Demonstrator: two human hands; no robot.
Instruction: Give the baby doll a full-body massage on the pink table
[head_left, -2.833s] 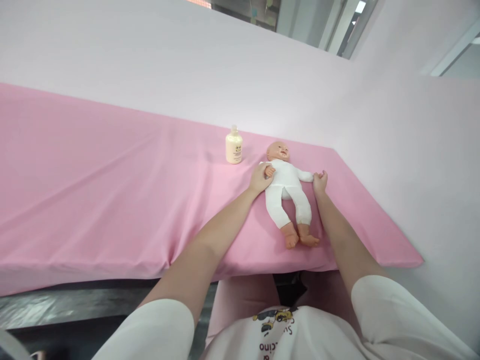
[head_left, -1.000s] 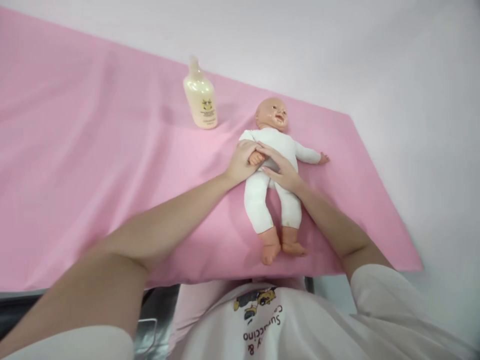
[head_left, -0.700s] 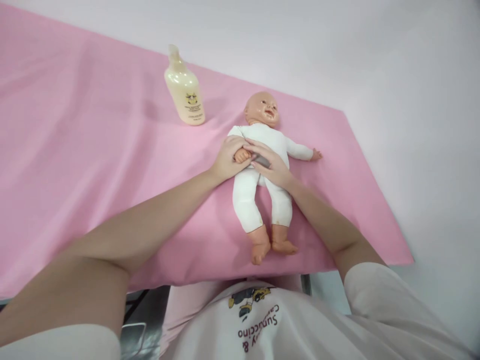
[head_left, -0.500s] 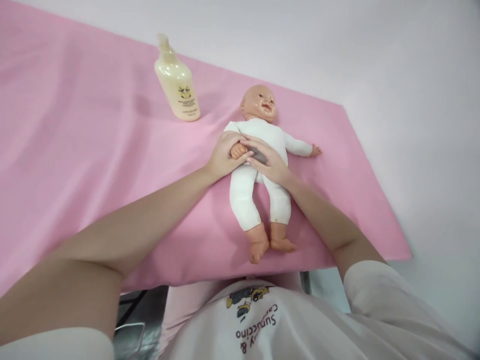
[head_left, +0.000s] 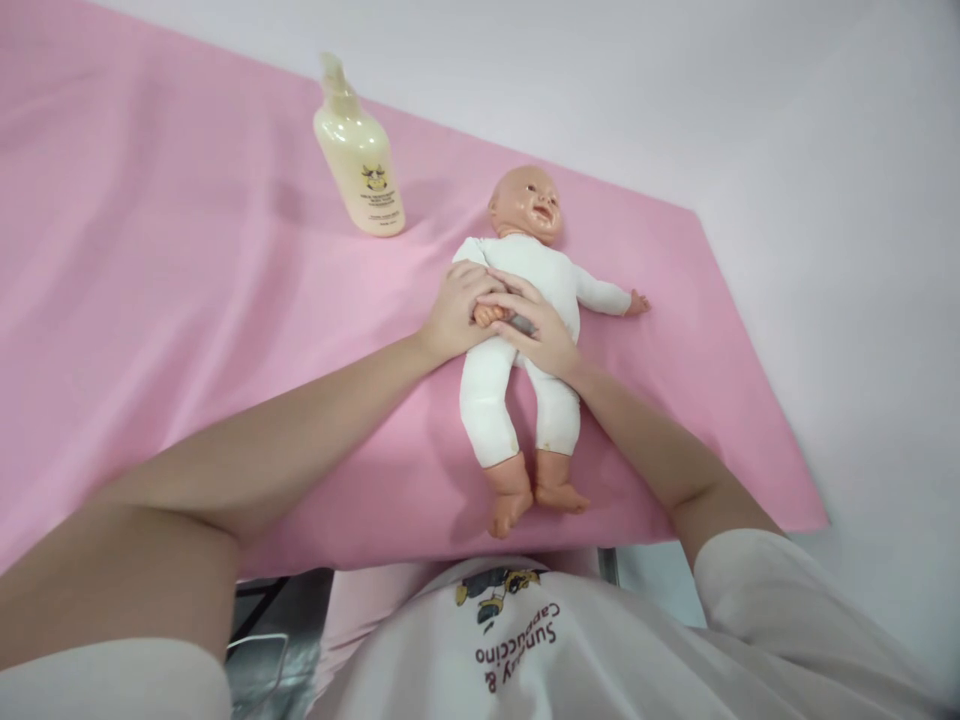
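Note:
A baby doll (head_left: 540, 290) in a white bodysuit lies on its back on the pink cloth (head_left: 187, 330), head away from me. My left hand (head_left: 454, 315) is wrapped around the doll's near arm, with the doll's small hand showing between my fingers. My right hand (head_left: 536, 330) lies across the doll's belly, fingers touching that same doll hand and my left hand. The doll's other arm sticks out to the right, free.
A cream lotion bottle (head_left: 360, 160) with a pump top stands on the cloth, up and left of the doll's head. A pale wall rises behind and to the right. The cloth's front edge ends just before my torso, with a dark floor below.
My right hand left the doll's outstretched arm and came over its belly to meet my left hand. The view moved closer and tilted down; in the last half second little shifted.

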